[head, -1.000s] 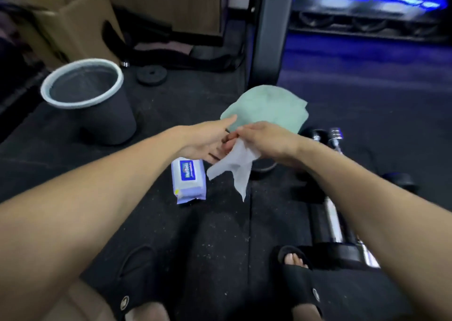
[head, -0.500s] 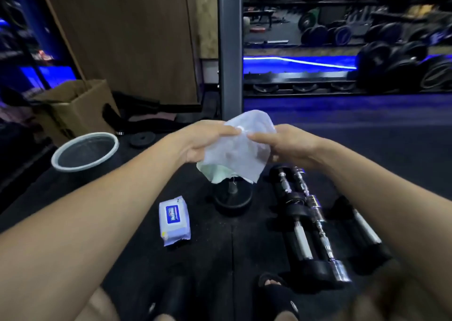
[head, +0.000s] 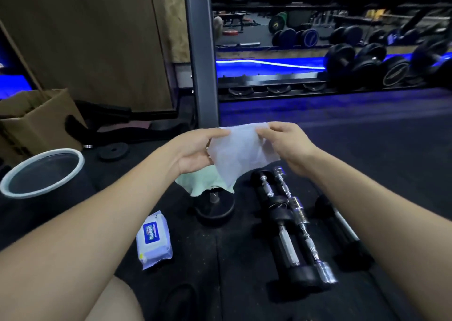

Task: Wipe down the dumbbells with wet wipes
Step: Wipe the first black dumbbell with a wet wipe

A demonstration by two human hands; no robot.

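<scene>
A white wet wipe (head: 241, 153) is stretched flat between my left hand (head: 195, 151) and my right hand (head: 287, 144), each pinching a top corner. Below the wipe, on the black floor mat, lie three dumbbells side by side: a black one with a chrome handle (head: 285, 237), a chrome one (head: 302, 219) touching it, and a third black one (head: 342, 228) partly hidden by my right forearm. The wipes pack (head: 154, 240), white with a blue label, lies on the mat to the left.
A green cloth (head: 195, 182) drapes over a black weight plate on a stand (head: 215, 208) under the wipe. A white-rimmed bin (head: 41, 171) and a cardboard box (head: 36, 118) stand at the left. A dark post (head: 200, 52) rises behind; racked dumbbells (head: 354, 59) fill the back right.
The wipe went from hanging crumpled between my hands to being spread flat and held higher. My view tilted up from the floor toward the gym.
</scene>
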